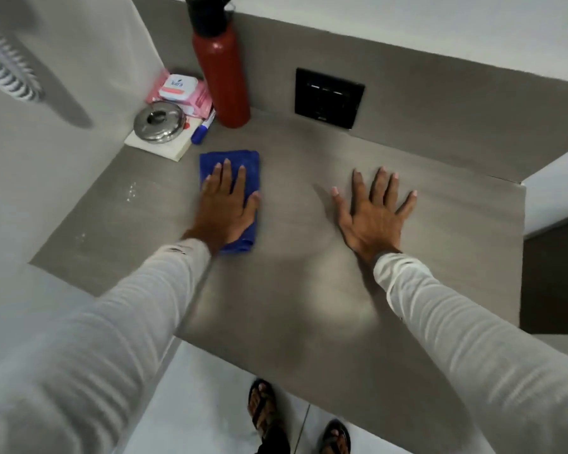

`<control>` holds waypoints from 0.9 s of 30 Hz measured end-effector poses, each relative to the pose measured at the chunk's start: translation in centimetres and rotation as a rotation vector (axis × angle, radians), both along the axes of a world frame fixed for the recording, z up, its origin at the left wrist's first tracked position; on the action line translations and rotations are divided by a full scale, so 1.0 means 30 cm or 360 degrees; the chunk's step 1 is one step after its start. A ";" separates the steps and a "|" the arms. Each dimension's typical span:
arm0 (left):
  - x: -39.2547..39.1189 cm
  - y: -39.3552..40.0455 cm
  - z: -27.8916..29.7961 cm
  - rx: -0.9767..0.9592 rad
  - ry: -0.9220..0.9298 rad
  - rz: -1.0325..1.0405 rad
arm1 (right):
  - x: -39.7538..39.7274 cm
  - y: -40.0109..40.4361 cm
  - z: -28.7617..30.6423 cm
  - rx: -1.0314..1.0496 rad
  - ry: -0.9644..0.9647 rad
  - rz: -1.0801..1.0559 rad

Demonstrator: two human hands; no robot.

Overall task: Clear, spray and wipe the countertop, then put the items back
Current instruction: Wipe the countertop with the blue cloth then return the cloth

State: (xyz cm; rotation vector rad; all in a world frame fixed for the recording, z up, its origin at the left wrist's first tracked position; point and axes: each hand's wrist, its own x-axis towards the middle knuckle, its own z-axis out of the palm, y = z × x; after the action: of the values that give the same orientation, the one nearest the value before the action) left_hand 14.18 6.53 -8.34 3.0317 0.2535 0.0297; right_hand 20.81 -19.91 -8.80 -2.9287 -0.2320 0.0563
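Left hand (225, 204) lies flat, palm down, on the folded blue cloth (232, 165), fingers extended and slightly spread, pressing rather than gripping. The cloth sits on the grey countertop (309, 290), left of centre, with its far edge sticking out past the fingertips.

Right hand (373, 211) is flat on the bare countertop, fingers splayed wide, holding nothing, well apart from the cloth.

Clutter sits in the far-left corner, just beyond the cloth:
- red bottle (220, 77) with a black cap, upright against the back wall
- pink wipes pack (179, 90) with a white lid, against the corner
- round steel lidded container (158, 121) on top of a white pad (174, 149)
- blue-capped marker (201, 131) lying between the pad and the bottle base

The pad's near corner and the marker are close to the cloth's far edge, but not touching it. That is the nearest obstruction on that side.

A black switch plate (328, 98) is mounted on the backsplash right of the bottle, off the counter surface. Pale specks (132, 190) sit on the counter left of the cloth.

The centre and right of the counter show only the right hand. Sandalled feet (263, 404) are on the floor below the front edge.
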 end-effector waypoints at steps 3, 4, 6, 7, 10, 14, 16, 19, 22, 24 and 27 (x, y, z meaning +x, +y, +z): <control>0.042 -0.118 -0.016 -0.0047 -0.0083 0.0176 | 0.011 0.018 -0.003 0.0021 -0.0040 -0.0103; 0.039 -0.121 -0.021 -0.0026 -0.0086 0.0063 | 0.012 0.013 -0.006 0.0008 -0.0049 -0.0124; 0.043 -0.073 -0.031 0.0021 -0.0116 -0.0304 | 0.012 0.009 -0.006 -0.0011 -0.0038 -0.0130; 0.065 -0.038 -0.028 0.0037 -0.0134 -0.0503 | 0.016 0.012 -0.006 -0.0020 -0.0035 -0.0130; 0.177 0.034 -0.016 0.0083 -0.0117 -0.1020 | 0.016 0.016 -0.010 -0.0034 -0.0054 -0.0133; 0.337 0.080 -0.010 0.0124 -0.0089 -0.1344 | 0.009 0.008 -0.023 -0.0049 -0.0063 -0.0151; 0.401 0.090 0.007 0.0146 -0.0111 -0.1369 | 0.006 0.004 -0.014 -0.0047 -0.0075 -0.0123; 0.456 0.088 -0.001 0.0120 -0.0150 -0.1251 | 0.005 0.010 -0.014 -0.0060 -0.0095 -0.0130; 0.438 0.044 -0.028 0.0112 -0.0234 -0.0853 | 0.007 0.017 0.001 -0.0042 -0.0095 -0.0143; 0.413 -0.007 -0.044 0.0054 -0.0251 -0.0500 | 0.008 0.020 0.009 -0.0029 -0.0085 -0.0140; 0.387 -0.110 -0.047 -0.0138 -0.0239 -0.0021 | 0.003 0.010 0.005 -0.0050 -0.0062 -0.0129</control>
State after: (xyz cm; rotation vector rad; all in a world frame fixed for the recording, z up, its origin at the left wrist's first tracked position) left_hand 25.79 3.25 -9.75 2.9263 0.2159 0.2381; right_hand 20.89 -19.59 -8.66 -2.9690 -0.1191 -0.0095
